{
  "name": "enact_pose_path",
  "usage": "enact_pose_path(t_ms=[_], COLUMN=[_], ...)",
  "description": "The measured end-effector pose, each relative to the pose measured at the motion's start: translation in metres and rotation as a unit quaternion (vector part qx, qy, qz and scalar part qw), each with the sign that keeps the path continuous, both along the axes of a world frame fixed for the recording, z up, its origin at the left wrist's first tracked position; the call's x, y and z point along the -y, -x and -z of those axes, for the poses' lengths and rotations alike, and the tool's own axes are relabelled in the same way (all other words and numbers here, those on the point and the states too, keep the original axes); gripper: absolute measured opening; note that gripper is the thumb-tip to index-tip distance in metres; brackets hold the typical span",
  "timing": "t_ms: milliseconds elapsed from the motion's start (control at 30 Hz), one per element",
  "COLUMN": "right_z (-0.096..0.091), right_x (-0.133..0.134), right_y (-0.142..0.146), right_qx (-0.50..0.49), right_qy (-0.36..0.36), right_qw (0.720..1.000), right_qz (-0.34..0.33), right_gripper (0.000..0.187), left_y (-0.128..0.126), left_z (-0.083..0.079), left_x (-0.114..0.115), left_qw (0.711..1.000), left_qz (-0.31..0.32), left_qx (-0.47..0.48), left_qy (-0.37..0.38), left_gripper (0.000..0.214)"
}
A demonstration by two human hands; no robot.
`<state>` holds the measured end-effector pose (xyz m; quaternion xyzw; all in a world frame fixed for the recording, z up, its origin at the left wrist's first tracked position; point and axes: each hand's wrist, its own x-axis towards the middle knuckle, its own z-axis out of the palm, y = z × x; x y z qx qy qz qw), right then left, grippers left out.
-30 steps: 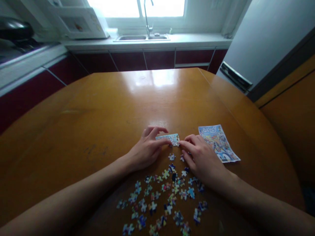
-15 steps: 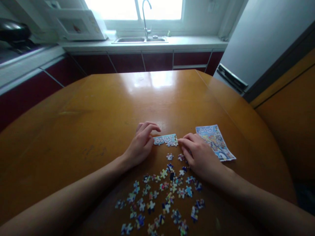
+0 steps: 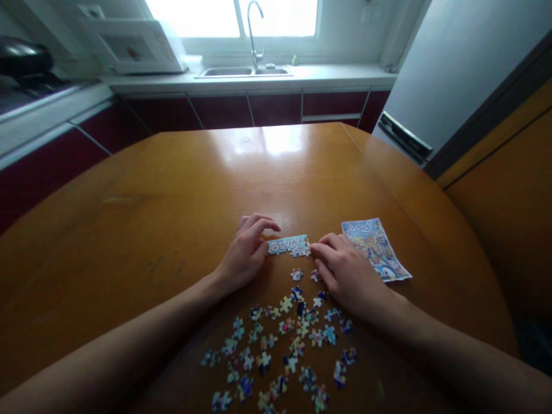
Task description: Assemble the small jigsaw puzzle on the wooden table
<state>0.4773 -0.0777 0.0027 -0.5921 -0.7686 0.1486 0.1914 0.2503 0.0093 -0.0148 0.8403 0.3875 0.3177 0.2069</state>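
Note:
A short joined strip of puzzle pieces (image 3: 288, 245) lies on the orange-brown wooden table (image 3: 181, 190). My left hand (image 3: 245, 253) rests at the strip's left end, fingers curled, fingertips touching it. My right hand (image 3: 349, 273) presses the strip's right end with pinched fingertips. Several loose puzzle pieces (image 3: 280, 345) are scattered on the table between my forearms, near me. A printed picture sheet (image 3: 375, 248) lies flat just right of my right hand.
Beyond the table runs a kitchen counter with a sink and tap (image 3: 252, 63) under a bright window. A white microwave (image 3: 129, 49) stands at the back left. A grey fridge (image 3: 452, 75) and a wooden panel (image 3: 509, 190) stand to the right.
My left hand has slid left off the strip, so more of the strip shows. The view shifted slightly. My right hand stays at the strip's right end.

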Motion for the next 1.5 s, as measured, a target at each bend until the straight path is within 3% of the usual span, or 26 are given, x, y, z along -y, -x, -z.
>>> enact_pose_path(t_ms=[1500], right_z=[-0.0038], right_x=[0.0001], right_y=[0.0002], right_qx=[-0.002], right_qy=[0.001], right_qw=[1.000], right_qz=[-0.003], right_gripper=[0.024], left_y=[-0.0007], left_z=[0.0005], left_x=[-0.0012], left_qw=[1.000], left_qz=[-0.002], left_qx=[0.007], left_qy=[-0.006], left_gripper=[0.038])
